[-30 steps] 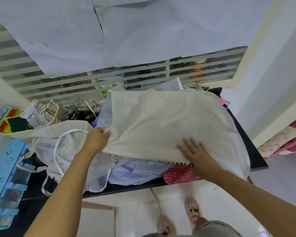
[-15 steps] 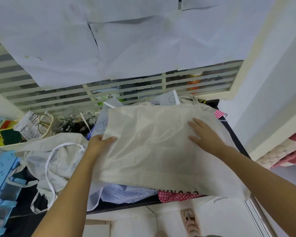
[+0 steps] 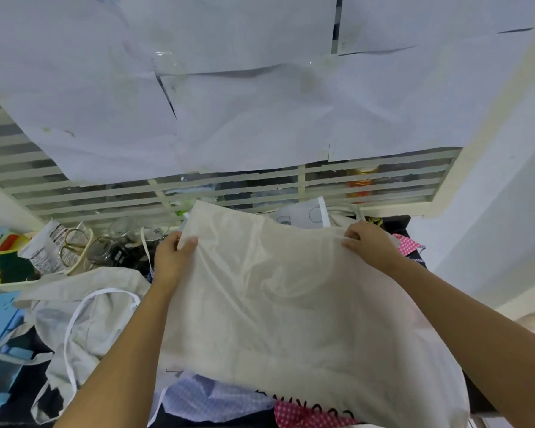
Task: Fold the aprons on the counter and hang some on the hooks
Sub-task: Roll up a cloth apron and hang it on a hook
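I pinch the far edge of the cream apron (image 3: 291, 304) with both hands: my left hand (image 3: 170, 261) at its far left corner, my right hand (image 3: 369, 245) at the far right. It lies spread over a heap of cloth, with a blue checked apron (image 3: 210, 396) and a pink dotted apron (image 3: 306, 417) showing beneath its near edge. Left of my left forearm a pale grey apron (image 3: 84, 319) lies crumpled on the dark desk (image 3: 476, 393).

You had almost no bare counter (image 3: 479, 393) to work on: the cream apron (image 3: 291, 304) covered its middle and right side, heaped over a blue cloth (image 3: 207, 396) and a pink cloth (image 3: 306, 417) at the near edge. A white apron (image 3: 84, 316) filled the left side. Glassware (image 3: 118, 242) and a packet (image 3: 44, 251) crowded the far left corner. Only a dark strip along the right edge lay open.
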Tool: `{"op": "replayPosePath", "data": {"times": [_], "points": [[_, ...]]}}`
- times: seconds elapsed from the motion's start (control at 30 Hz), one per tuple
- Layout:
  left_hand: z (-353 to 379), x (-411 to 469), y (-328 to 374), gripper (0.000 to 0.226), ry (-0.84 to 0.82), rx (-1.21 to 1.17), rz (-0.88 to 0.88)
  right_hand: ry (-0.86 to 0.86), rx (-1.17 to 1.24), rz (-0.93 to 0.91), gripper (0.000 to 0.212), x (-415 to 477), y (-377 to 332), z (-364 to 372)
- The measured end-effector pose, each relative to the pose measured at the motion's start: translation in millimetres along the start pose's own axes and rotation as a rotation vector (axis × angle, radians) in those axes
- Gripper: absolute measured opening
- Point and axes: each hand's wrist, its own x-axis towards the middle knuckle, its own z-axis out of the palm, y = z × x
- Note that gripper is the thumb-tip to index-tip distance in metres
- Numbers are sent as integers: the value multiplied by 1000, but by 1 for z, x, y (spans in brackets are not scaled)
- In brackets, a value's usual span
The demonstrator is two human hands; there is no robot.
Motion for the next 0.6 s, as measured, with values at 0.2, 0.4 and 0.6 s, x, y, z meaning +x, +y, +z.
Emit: {"op": "replayPosePath", "data": {"times": [0.2, 0.4, 0.6], "points": [[12, 17, -8, 11, 64, -27, -7, 21, 19, 33, 10, 20, 11, -6], [26, 29, -9, 16, 111, 74, -51, -33, 22, 55, 9, 31, 16, -5], [60, 25, 30, 43, 41, 314, 411, -87, -5, 127, 20, 39, 11, -10]]}}
